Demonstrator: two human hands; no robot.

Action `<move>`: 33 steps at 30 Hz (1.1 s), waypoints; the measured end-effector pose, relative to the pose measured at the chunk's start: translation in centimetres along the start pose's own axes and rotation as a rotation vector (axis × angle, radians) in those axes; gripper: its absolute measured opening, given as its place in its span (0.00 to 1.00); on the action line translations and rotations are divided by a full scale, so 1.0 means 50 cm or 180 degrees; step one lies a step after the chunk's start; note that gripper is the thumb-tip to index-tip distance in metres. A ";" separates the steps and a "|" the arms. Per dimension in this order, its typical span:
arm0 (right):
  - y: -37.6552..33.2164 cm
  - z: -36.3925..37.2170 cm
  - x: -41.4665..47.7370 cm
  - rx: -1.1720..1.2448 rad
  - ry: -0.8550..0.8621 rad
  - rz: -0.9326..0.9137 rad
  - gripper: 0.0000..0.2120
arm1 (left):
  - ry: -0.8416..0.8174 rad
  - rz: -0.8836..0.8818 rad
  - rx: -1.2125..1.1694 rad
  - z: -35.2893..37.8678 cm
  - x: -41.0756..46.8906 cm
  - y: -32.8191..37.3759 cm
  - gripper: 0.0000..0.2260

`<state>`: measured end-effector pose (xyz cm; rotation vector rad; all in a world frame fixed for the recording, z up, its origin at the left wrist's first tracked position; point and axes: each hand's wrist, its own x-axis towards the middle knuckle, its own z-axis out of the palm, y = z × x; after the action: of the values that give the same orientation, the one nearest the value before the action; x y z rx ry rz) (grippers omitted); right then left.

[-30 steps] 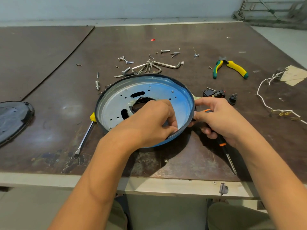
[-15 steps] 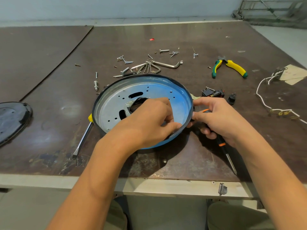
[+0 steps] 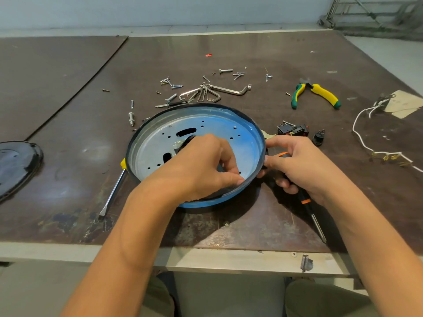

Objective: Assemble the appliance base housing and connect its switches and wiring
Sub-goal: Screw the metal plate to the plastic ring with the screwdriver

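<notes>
Housing (image 3: 206,124) looks light, stiff, thin-edged sheet metal; grip its rim. Left hand (image 3: 201,165) pinches the near wall; right hand (image 3: 304,165) touches rim, gripping screwdriver (image 3: 306,202).

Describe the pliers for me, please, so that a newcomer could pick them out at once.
Start at the round blue metal housing in the middle of the brown table. Beyond it to the right, past the black switches, lie the pliers, handles spread. They alone have yellow-and-green grips; the hex keys and screws nearby are bare metal.
</notes>
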<state>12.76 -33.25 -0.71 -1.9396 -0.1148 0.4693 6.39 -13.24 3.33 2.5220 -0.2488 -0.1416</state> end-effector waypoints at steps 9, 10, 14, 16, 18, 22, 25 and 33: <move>0.002 -0.001 0.001 0.0009 -0.0011 -0.0042 0.18 | 0.0117 0.0071 -0.0069 0.014 0.003 -0.007 0.10; 0.003 -0.001 0.001 0.0035 -0.0024 -0.0047 0.18 | 0.0107 0.0092 -0.0076 0.015 0.003 -0.006 0.10; 0.003 -0.001 0.004 0.0108 -0.0064 -0.0048 0.17 | -0.0032 0.0154 -0.0208 0.006 0.001 -0.016 0.13; 0.003 -0.002 0.003 0.0091 -0.0066 -0.0050 0.17 | -0.0124 0.0191 -0.0292 -0.002 -0.002 -0.022 0.09; 0.002 -0.002 0.002 0.0075 -0.0064 -0.0056 0.18 | -0.0205 0.0261 -0.0244 -0.007 -0.004 -0.026 0.02; 0.000 -0.001 0.001 0.0004 -0.0045 -0.0071 0.18 | -0.0187 0.0255 -0.0088 -0.001 -0.001 -0.025 0.04; 0.001 -0.001 0.000 0.0015 -0.0045 -0.0060 0.18 | -0.0203 0.0285 0.0253 0.006 0.002 -0.019 0.07; 0.000 -0.001 -0.001 0.0070 -0.0073 -0.0082 0.18 | -0.0067 0.0404 0.0535 0.014 0.011 -0.020 0.10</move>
<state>12.74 -33.33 -0.68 -1.9094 -0.1487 0.4739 6.97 -12.96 2.17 2.6627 -0.4452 -0.1005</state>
